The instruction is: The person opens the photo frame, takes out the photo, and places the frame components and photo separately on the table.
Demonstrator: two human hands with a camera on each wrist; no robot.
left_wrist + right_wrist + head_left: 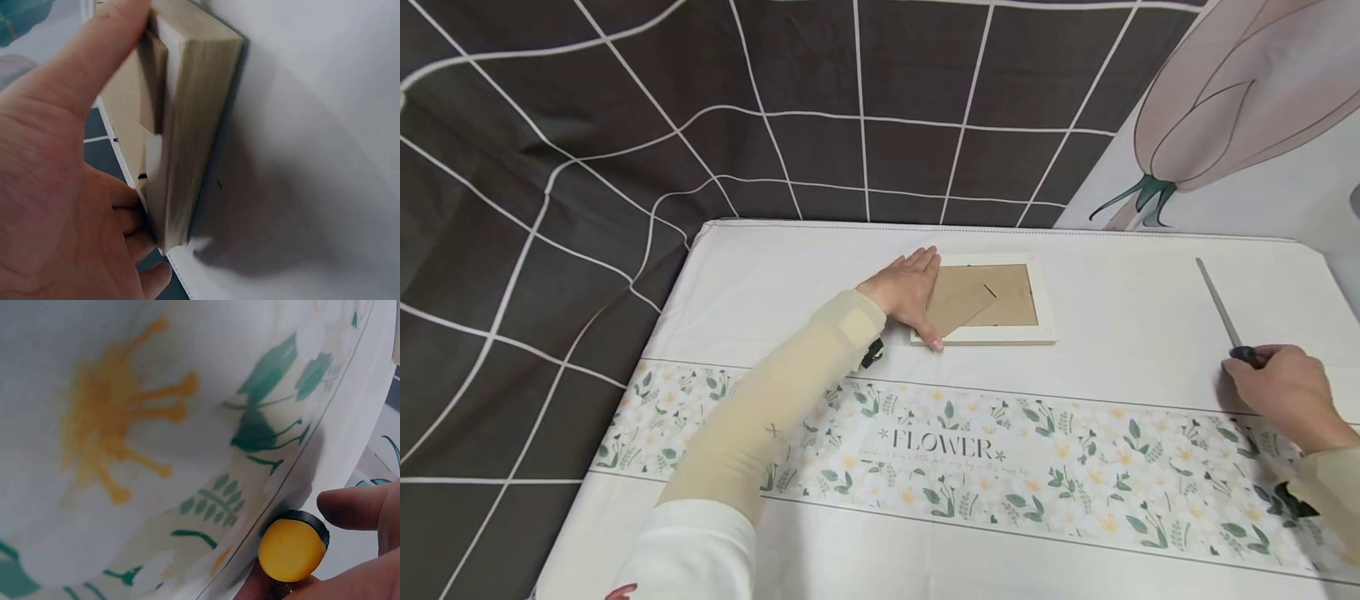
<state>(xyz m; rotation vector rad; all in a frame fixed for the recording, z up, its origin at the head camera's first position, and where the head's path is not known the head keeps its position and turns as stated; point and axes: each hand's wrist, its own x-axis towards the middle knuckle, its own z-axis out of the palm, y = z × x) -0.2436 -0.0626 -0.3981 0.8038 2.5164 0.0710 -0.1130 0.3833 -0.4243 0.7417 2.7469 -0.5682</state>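
A picture frame (1004,335) with a pale wooden border lies face down on the table, its brown backing board (1011,304) and folded stand uppermost. My left hand (910,292) spans its left end and holds it, thumb at the near edge and fingers at the far edge. In the left wrist view the wooden edge (203,119) of the frame shows close up beside the thumb. Out to the right, my right hand (1288,392) grips the black handle of a file (1219,304), its long grey blade pointing away. The yellow handle end (292,551) shows in the right wrist view.
A white tablecloth (790,275) with a flowered band and the word FLOWER covers the table. Behind and to the left hangs a dark cloth (910,158) with a white grid. A large printed flower (1232,108) is on the pale surface at back right.
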